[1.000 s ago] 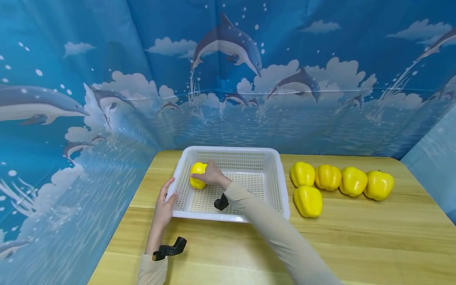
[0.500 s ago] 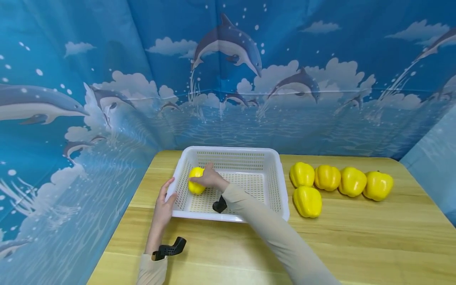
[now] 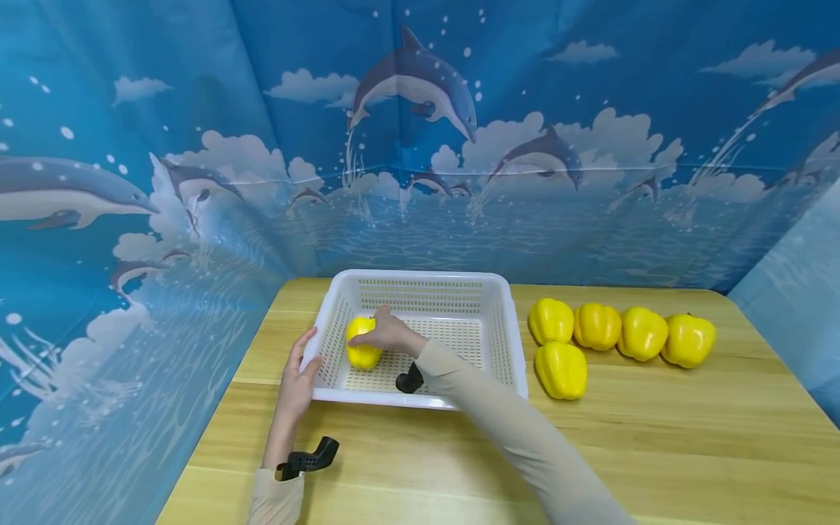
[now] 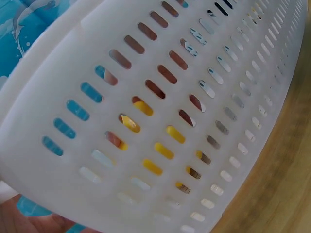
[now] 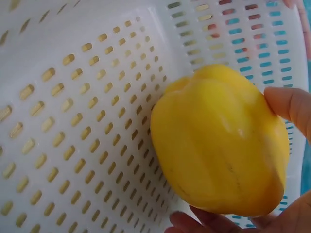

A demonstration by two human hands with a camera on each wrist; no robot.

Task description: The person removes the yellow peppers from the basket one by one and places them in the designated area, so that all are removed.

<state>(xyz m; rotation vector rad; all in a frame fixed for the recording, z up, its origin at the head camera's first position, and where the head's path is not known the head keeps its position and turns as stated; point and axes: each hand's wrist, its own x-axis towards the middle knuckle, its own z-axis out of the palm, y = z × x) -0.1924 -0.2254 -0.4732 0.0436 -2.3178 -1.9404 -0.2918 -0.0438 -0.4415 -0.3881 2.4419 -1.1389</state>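
A yellow bell pepper point(image 3: 363, 355) is inside the white plastic basket point(image 3: 420, 399), near its left wall. My right hand point(image 3: 389, 334) grips this pepper; in the right wrist view the thumb lies on one side of the pepper point(image 5: 221, 141) and the fingers curl under the other. At the basket's left rim, my left hand point(image 3: 299, 378) holds the edge between thumb and fingers. The left wrist view looks at the slotted outer wall point(image 4: 141, 121), with yellow showing through some slots. Part of the left hand point(image 4: 34, 218) appears at the bottom corner there.
Several more yellow bell peppers point(image 3: 597, 327) stand in a row right of the basket, with one pepper point(image 3: 561, 370) in front of the row's left end. All rest on a wooden table point(image 3: 656, 437). A blue dolphin-print curtain point(image 3: 407, 226) hangs behind.
My right hand has moved the pepper toward the basket's front, along the left wall. My left hand stays on the rim. The whole head view has shifted slightly.
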